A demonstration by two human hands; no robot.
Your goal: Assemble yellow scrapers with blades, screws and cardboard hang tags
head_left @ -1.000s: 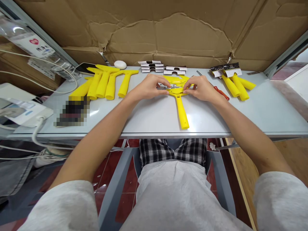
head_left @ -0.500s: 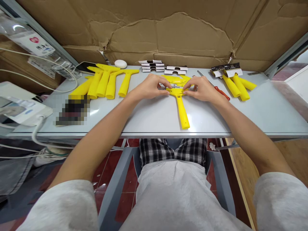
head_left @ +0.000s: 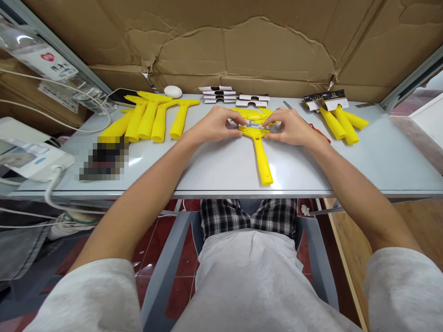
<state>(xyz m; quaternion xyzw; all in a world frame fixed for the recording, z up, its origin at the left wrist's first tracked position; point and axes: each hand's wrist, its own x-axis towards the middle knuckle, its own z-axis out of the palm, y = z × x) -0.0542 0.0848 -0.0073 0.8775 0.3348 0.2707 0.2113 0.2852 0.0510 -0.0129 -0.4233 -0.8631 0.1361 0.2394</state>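
Observation:
A yellow T-shaped scraper [head_left: 262, 161] lies on the table, its handle toward me and its wide head away. My left hand [head_left: 220, 125] pinches the left end of that head between thumb and fingers. At the right end, my right hand [head_left: 291, 126] has its thumb and index finger closed on the head in the same way. Just behind the head are several small silvery metal pieces [head_left: 254, 125], too small to name surely. More yellow parts [head_left: 247, 113] lie beyond them, partly hidden by my fingers.
Several yellow handles [head_left: 179, 121] stand at the left. Folded white-and-black cards [head_left: 219, 96] are stacked at the back. Carded yellow tools [head_left: 341, 124] lie right, near a red-handled screwdriver [head_left: 320, 133]. A white oval object [head_left: 173, 91], bottle [head_left: 51, 64] and cables are at the left.
Both hands stay at the scraper's head with only small finger shifts. My right hand covers slightly more of the red screwdriver handle. The scraper's handle has hardly moved.

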